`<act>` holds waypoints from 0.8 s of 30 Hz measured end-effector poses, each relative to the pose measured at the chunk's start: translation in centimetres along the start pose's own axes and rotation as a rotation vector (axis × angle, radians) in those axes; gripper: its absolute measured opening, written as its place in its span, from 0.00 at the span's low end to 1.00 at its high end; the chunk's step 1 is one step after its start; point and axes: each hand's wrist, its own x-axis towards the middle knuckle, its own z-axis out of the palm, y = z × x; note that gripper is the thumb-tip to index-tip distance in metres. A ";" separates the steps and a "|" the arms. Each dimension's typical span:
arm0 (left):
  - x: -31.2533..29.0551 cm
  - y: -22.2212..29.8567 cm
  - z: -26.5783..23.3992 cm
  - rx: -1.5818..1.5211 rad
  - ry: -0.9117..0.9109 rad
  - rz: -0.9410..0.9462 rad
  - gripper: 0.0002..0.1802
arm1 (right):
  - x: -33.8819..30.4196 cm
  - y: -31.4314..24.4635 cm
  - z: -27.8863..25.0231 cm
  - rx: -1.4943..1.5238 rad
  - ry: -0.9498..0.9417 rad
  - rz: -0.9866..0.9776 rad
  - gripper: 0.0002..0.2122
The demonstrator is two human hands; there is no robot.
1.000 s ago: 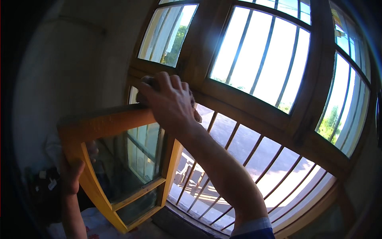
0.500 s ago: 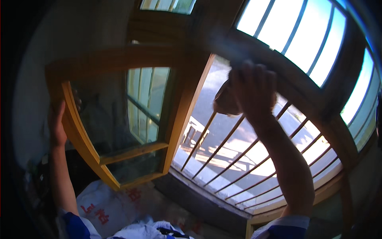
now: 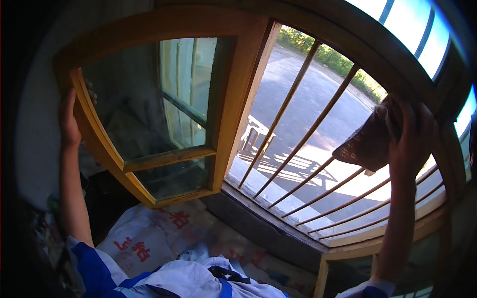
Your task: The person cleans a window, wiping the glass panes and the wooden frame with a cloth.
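My left hand (image 3: 70,119) is closed round the outer edge of a wooden window sash (image 3: 107,141), which stands swung inward with its glass panes facing me. Some of its fingertips show through the glass. At the upper right corner of the window opening, my right hand (image 3: 413,136) grips a dark brown cloth (image 3: 365,141) and is up against the wooden window frame (image 3: 343,27). A loose corner of the cloth hangs to the left, in front of the bars.
Metal bars (image 3: 303,141) cross the opening, with sunlit paving outside. A second sash (image 3: 348,278) stands at the lower right. White sacks with red print (image 3: 136,238) lie below the dark sill (image 3: 258,236). A pale wall (image 3: 37,144) is at the left.
My right hand has carried the cloth rightward along the top of the frame to its corner. The left hand keeps its hold on the sash edge. The head view has shifted.
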 end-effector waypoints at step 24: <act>-22.0 1.2 20.5 -0.071 -0.441 -0.301 0.54 | -11.3 -22.7 -3.6 2.002 -0.489 0.718 0.22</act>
